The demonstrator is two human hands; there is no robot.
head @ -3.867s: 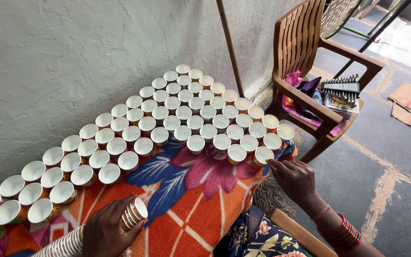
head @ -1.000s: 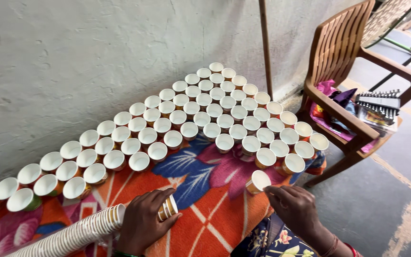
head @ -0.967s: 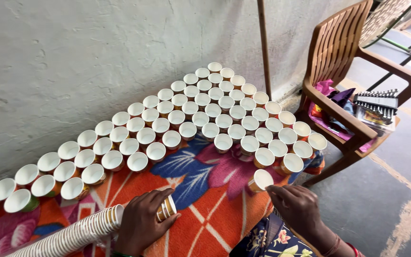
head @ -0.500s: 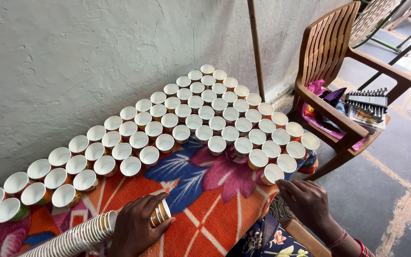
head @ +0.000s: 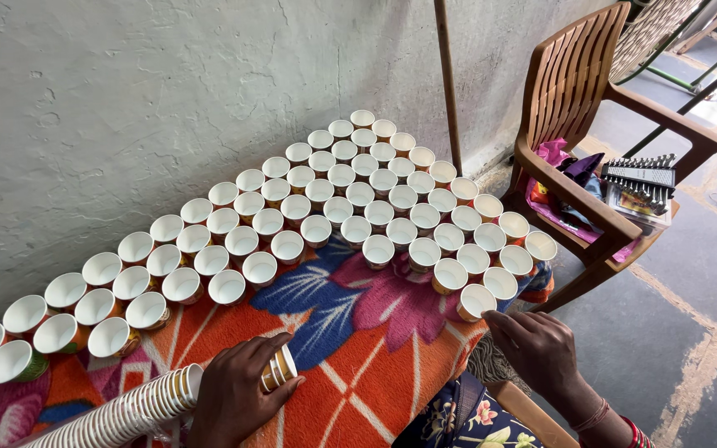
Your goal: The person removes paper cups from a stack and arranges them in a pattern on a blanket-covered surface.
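Paper cup stack clenched in my left grip, right grip released beside the last cup on the bench.

The left hand holds a stack of cups on the cloth. The right hand is just beside a cup by many cups.

A worktop against a grey wall, draped in a floral cloth of orange, blue and pink. On it stand rows of small open paper cups — packed rim to rim along the wall side. A long sleeve of nested cups lies at the near left edge — on its side.
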